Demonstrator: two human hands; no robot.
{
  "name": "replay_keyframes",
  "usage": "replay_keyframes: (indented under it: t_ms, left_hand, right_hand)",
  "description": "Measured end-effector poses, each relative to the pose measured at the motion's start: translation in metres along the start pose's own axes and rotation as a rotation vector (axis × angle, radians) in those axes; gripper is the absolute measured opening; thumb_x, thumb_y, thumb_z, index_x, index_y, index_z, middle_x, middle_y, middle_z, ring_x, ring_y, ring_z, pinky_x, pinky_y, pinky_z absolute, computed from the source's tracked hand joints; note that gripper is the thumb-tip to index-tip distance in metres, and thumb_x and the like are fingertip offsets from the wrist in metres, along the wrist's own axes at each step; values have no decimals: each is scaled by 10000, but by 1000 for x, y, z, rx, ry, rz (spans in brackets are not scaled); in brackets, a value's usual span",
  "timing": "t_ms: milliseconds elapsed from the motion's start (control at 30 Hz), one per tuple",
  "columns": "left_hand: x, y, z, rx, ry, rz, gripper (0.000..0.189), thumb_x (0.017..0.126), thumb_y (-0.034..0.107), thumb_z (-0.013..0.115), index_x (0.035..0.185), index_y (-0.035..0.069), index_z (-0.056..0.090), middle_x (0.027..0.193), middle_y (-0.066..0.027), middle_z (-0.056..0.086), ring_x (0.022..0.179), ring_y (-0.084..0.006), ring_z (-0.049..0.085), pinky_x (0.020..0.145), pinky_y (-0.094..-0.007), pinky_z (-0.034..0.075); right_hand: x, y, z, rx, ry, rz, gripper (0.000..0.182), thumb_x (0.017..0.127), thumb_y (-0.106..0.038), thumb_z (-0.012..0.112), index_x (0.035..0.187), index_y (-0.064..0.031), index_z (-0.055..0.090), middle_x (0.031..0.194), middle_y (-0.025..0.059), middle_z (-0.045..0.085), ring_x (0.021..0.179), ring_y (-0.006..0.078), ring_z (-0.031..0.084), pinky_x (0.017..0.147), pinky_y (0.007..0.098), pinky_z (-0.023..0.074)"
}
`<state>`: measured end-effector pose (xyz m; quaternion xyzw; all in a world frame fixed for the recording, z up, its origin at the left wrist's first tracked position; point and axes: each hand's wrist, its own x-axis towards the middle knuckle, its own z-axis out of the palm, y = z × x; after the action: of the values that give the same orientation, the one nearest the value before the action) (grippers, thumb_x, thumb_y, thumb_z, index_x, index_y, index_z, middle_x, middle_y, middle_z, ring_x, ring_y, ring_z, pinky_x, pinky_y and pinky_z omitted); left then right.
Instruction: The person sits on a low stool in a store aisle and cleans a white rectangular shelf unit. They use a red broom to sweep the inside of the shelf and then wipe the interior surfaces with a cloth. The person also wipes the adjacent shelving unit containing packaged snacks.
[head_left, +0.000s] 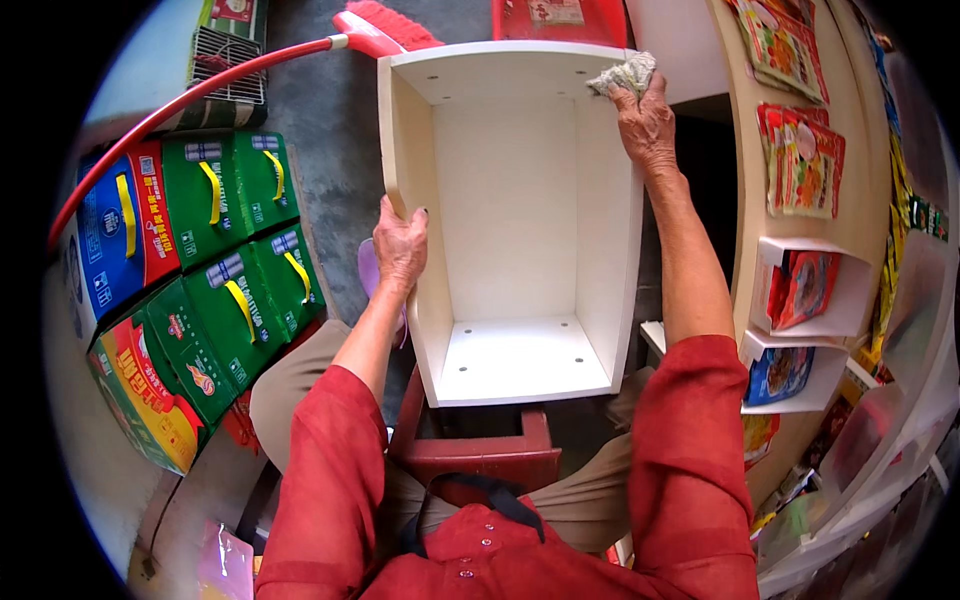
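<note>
A white open-fronted cabinet box (506, 217) rests before me with its hollow inside facing up at me. Small round fittings dot its two end panels. My left hand (400, 244) grips the edge of the left side panel, thumb towards the inside. At the far right corner my right hand (646, 124) holds a crumpled, pale patterned cloth (630, 73) against the rim. Under the near end of the box is a dark red wooden stool (480, 450), between my knees.
Green beverage cartons (247, 300) with yellow handles are stacked at left beside a blue carton (124, 225). A red broom (375, 34) lies beyond the box, near a red bin (559, 22). On the right, a wooden counter (750, 187) carries food packets (802, 161) and white trays (814, 371).
</note>
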<state>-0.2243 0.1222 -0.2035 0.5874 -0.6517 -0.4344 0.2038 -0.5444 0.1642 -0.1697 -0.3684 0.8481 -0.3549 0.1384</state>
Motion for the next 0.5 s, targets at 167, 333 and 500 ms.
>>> replay_keyframes:
  t_ms: [167,333,500]
  left_hand:
    - [0,2,-1,-20,-14,-35,297,754,147,534,1028,41,485,904,-169,624,856,-344,593,761,-387,456]
    - [2,-7,-1,71,0,-19,318,743,152,526,1038,42,476,905,-181,620,858,-365,583,760,-415,452]
    - [0,-4,-1,12,-23,-30,342,737,129,517,1065,44,466,916,-189,614,859,-370,582,756,-413,456]
  right_hand:
    - [-83,5,-32,-39,-182,-72,399,835,-159,473,1174,12,349,1063,279,494,938,466,488,749,481,436]
    - [-185,7,-62,-244,-342,-155,477,698,54,499,1142,39,325,1060,290,429,825,457,519,676,454,484]
    - [-257,-5,-87,-522,-593,-134,463,672,78,474,1112,-7,360,1002,348,410,714,439,549,621,456,489]
